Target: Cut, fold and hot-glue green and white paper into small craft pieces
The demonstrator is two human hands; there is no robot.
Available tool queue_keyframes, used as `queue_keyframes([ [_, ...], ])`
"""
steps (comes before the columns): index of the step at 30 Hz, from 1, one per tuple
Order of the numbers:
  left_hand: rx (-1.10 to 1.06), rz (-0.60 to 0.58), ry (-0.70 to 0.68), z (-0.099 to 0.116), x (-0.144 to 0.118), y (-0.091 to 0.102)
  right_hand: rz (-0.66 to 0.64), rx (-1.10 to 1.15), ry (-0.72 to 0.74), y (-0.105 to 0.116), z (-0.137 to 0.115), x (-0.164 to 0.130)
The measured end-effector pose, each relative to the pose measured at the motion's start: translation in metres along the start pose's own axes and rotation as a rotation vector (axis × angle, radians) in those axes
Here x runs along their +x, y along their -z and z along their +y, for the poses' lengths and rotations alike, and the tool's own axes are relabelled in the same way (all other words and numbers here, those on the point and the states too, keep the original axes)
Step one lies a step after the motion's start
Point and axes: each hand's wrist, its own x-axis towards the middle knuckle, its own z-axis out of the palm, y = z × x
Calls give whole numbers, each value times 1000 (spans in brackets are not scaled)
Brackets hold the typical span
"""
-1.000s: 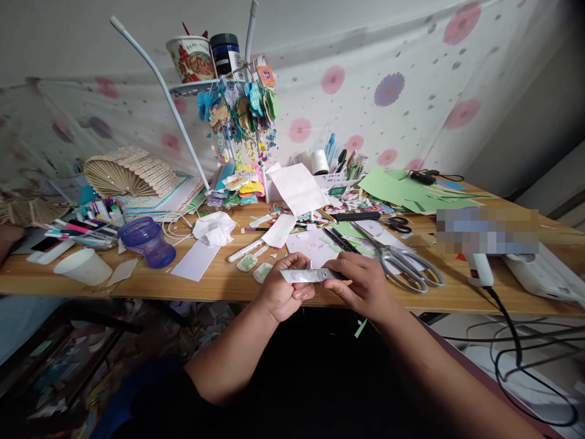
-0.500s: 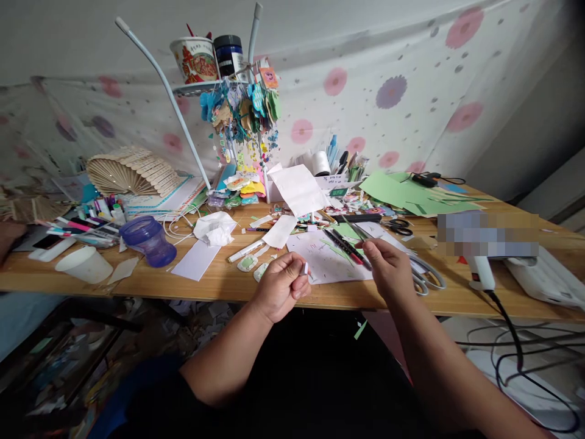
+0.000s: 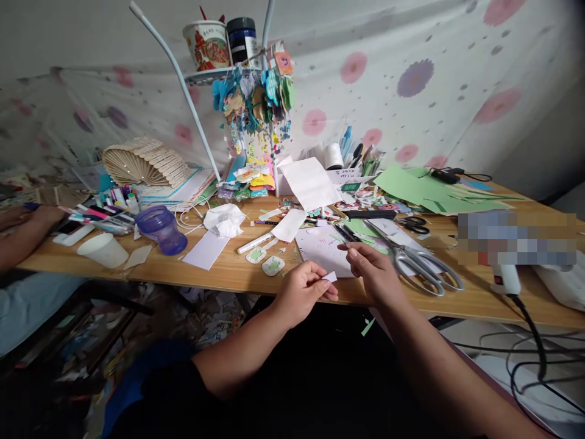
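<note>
My left hand [image 3: 304,291] is closed in a pinch on a small white paper piece [image 3: 329,277], held above the table's front edge. Close by on its right, my right hand [image 3: 375,268] has thumb and forefinger pressed together. A dark tip shows at those fingers, too small to make out. Beneath the hands lies a white sheet [image 3: 315,244] with coloured marks and green paper scraps. Large grey-handled scissors [image 3: 418,265] rest just right of my right hand. Two small cut-outs in white and green [image 3: 273,265] lie to the left.
A purple cup [image 3: 162,230], a white cup [image 3: 103,250] and crumpled tissue [image 3: 225,219] stand left. Green paper [image 3: 404,186] and black scissors [image 3: 415,225] lie right, near a corded white-handled tool [image 3: 506,280]. Another person's arm [image 3: 30,235] rests at far left.
My right hand has moved away from the pens and scissors toward my left hand. My left hand has turned, showing more of the paper piece. The view has shifted slightly.
</note>
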Motion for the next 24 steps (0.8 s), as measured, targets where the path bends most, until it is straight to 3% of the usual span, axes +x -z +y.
queue_keyframes([
  [4,-192,69,23,2,2,2,-76,107,27,-4,-3,-10],
  [9,-455,127,13,14,2,7,-163,-75,305,-2,-19,-16],
  [12,-541,88,41,17,0,6,-248,-202,470,-2,-31,-17],
  [15,-601,22,86,19,-2,5,-251,-242,564,-4,-37,-18],
  [24,-637,-127,139,30,-9,0,-252,-237,645,1,-31,-16],
])
